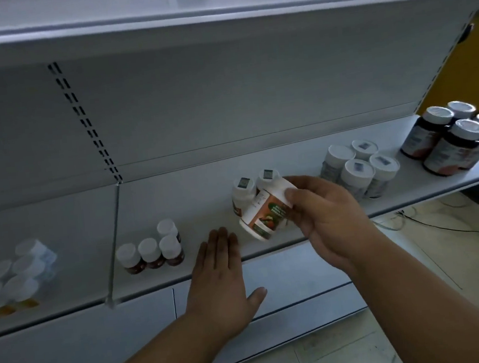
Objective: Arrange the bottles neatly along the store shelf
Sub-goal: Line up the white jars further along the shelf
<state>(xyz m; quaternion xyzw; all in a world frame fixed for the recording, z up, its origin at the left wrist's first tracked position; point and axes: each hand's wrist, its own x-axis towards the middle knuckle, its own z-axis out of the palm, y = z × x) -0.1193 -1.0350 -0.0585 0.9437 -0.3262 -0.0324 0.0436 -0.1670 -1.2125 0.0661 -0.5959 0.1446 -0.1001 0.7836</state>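
Placement step: the right hand (324, 216), fingers (294, 197) curled around a tilted white orange-labelled bottle (265, 217), holds it at frame centre. The left hand (219, 284) rests flat, fingers together, on the white metal shelf (200, 212). The next move likely calls for standing the bottle upright beside two white-capped bottles (255, 187).

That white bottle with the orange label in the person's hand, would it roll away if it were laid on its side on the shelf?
Probably yes: the white bottle looks round-bodied, and the shelf looks smooth and flat. It seems rigid plastic, since the right hand grips it tilted without denting it. Standing on its flat base, like the two bottles behind, it should stay put.

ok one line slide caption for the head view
Right hand tilts a white bottle above the shelf; left hand lies flat.
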